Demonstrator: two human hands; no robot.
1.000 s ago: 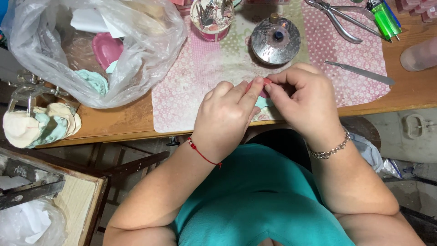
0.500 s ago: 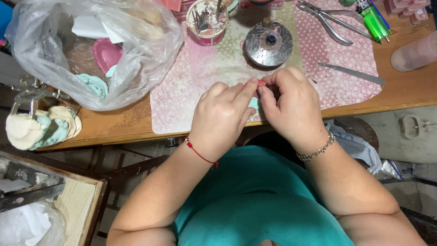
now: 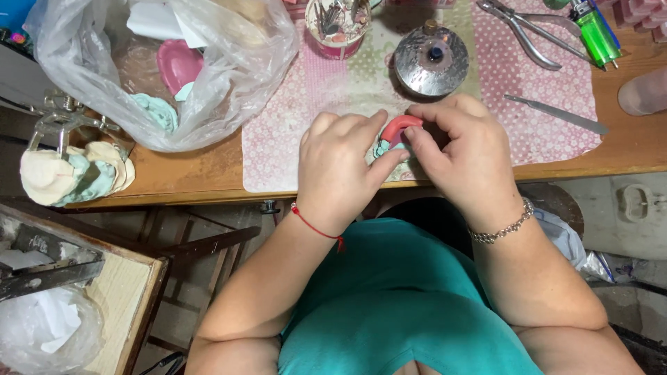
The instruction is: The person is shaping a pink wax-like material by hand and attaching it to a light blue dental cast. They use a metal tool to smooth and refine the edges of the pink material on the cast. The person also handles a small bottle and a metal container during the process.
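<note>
My left hand [image 3: 340, 170] and my right hand [image 3: 462, 156] meet over the front edge of a pink patterned mat [image 3: 292, 118]. Between their fingertips they hold a small curved red piece [image 3: 399, 128] with a pale green part under it. The fingers of both hands press on the piece and hide most of it. A red thread circles my left wrist, a metal chain bracelet my right.
A round metal burner [image 3: 431, 59] stands just beyond the hands, a cup of tools [image 3: 337, 24] to its left. Pliers [image 3: 531, 31], a green lighter [image 3: 596, 33] and a thin metal blade [image 3: 556, 114] lie right. A clear plastic bag [image 3: 160, 66] holds pink and green moulds. Plaster casts [image 3: 73, 173] hang at the left table edge.
The view has shifted slightly. The hands have rotated the red piece, and more of its curved red surface shows between the fingers now.
</note>
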